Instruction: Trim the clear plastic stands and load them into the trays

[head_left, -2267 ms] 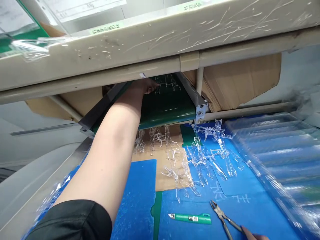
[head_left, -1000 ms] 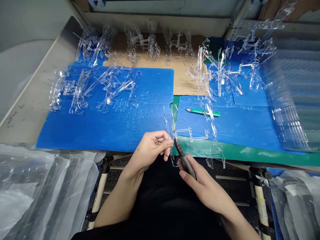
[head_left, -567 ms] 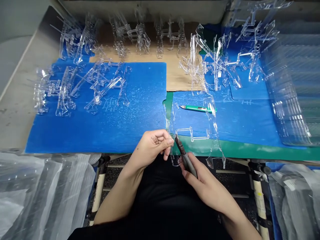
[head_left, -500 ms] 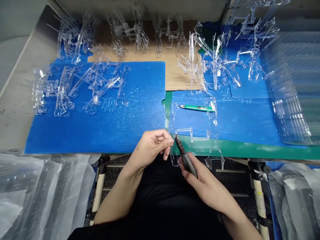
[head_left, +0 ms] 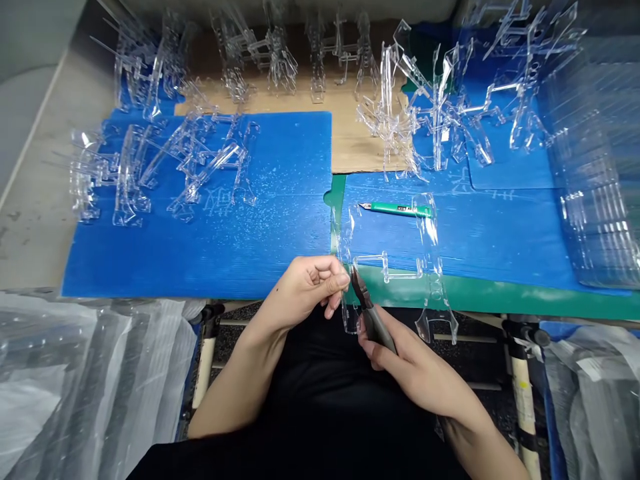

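My left hand (head_left: pixel 320 285) pinches the left side of a clear plastic part (head_left: pixel 431 257), two long curved pieces joined by a thin stepped bar. Closed around the grey handles of nippers (head_left: pixel 377 327) is my right hand (head_left: pixel 393 343). The nippers' dark jaws point up at the left end of the stepped bar, close to my left fingertips; whether they touch the plastic I cannot tell. Beyond the bar, a green craft knife (head_left: pixel 395 209) lies on the blue sheet, its blade pointing left and its right end seen through the clear part.
Clusters of clear plastic parts lie at the left (head_left: pixel 133 177), along the back on cardboard (head_left: pixel 370 150), and at the back right (head_left: pixel 440 113). A stack of clear trays (head_left: pixel 597 200) stands at the right. Bagged material (head_left: pixel 100 373) sits below the table's front edge.
The view has shifted slightly. The right side of the clear part has swung a little toward me and to the right. Both hands keep nearly the same place and grip.
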A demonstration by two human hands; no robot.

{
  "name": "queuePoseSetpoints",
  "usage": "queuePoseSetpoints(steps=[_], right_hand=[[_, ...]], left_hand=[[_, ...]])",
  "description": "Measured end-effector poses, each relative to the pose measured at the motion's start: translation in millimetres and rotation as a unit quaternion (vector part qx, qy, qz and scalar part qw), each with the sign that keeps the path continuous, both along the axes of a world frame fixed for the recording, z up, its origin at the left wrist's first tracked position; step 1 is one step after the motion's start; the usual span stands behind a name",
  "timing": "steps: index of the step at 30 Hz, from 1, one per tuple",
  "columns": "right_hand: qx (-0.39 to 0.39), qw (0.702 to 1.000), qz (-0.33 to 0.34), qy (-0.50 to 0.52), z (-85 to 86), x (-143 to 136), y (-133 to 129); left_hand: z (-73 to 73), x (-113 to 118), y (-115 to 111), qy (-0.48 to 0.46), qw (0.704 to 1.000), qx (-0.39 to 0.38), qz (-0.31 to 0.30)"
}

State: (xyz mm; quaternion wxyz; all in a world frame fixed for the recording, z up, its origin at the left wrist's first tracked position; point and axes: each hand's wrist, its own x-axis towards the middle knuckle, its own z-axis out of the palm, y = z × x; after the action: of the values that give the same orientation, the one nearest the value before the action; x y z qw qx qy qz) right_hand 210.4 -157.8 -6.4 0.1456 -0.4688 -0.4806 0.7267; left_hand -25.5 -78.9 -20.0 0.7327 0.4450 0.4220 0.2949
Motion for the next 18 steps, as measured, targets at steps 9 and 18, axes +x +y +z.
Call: queuePoseSetpoints(steps=[9,18], right_hand=[[-0.132,0.958,-0.115,0.228,-31.6,-14,0],[-0.096,0.97,-0.104,0.197,-50.5,17,-20]], left_hand=[[7.6,9,11,0.082,0.997,-0.013,-0.011],[18.5,-48,54,0.534,0.823,0.186,0.045]])
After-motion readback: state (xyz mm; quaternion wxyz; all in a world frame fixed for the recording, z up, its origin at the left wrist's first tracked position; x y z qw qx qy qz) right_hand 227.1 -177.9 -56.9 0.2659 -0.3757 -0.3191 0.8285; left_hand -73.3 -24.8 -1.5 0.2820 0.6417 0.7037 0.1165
